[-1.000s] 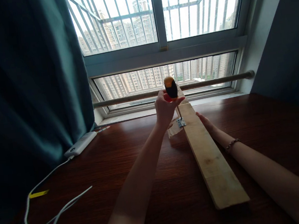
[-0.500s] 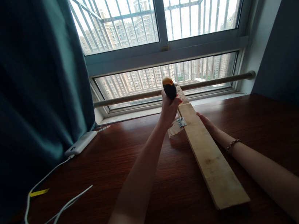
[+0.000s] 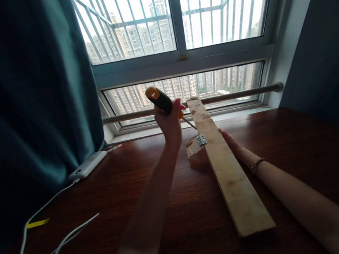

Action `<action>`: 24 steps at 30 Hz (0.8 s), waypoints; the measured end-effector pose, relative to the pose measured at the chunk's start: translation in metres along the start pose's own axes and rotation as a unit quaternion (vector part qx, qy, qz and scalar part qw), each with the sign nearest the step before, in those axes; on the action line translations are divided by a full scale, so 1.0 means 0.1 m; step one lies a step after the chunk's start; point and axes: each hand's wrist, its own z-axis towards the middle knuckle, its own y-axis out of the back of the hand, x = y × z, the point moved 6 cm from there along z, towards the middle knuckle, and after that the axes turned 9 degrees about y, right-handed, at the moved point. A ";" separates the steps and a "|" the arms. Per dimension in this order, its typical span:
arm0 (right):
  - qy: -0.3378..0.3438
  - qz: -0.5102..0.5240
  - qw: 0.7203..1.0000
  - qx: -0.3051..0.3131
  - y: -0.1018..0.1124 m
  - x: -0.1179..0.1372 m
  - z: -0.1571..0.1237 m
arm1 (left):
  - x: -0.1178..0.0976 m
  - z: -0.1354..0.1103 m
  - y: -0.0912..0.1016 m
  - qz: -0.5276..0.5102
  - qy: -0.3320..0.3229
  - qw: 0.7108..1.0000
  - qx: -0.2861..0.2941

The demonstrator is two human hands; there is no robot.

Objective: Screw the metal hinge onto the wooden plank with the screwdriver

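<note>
We note one screwdriver with a black-and-orange handle and thin metal shaft, held tilted above the desk, its tip pointing down and to the right toward one small silver metal hinge. The left hand is wrapped closed around the handle. The hinge sits on the left edge of one long pale wooden plank, joining it to one small scrap of light wood that lies beside the plank. The right hand rests against the plank's right side, near the hinge; the plank hides its fingers, so we cannot tell whether it grips or only steadies. Risk, as we judge it: the tip hangs clear of the hinge at an angle, so it could miss a screw head, skid off the metal and scratch the plank or jab toward the right hand. The plank's far end rides up near one horizontal metal rail by the window, so sideways pressure could make it shift. Outward on the dark reddish-brown wooden desk: one white power bank, two white cable strands and one yellow tag. One dark teal curtain hangs on the left.
</note>
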 end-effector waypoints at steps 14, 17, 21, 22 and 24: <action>0.276 -0.348 0.894 -0.052 -0.80 1.05 -0.38 | -0.65 -1.50 -0.06 0.485 -0.483 0.590 0.428; 0.170 -0.461 0.866 0.091 -1.51 0.70 -0.89 | -0.69 -1.68 0.11 0.496 -0.464 0.577 0.453; 0.127 -0.544 0.812 0.170 -1.98 0.17 -1.62 | -0.71 -1.84 0.19 0.500 -0.400 0.615 0.461; 0.130 -0.556 0.808 0.144 -1.99 0.12 -1.73 | -0.70 -1.88 0.17 0.504 -0.380 0.625 0.461; 0.127 -0.563 0.808 0.118 -1.95 0.06 -1.87 | -0.70 -1.96 0.13 0.504 -0.338 0.652 0.454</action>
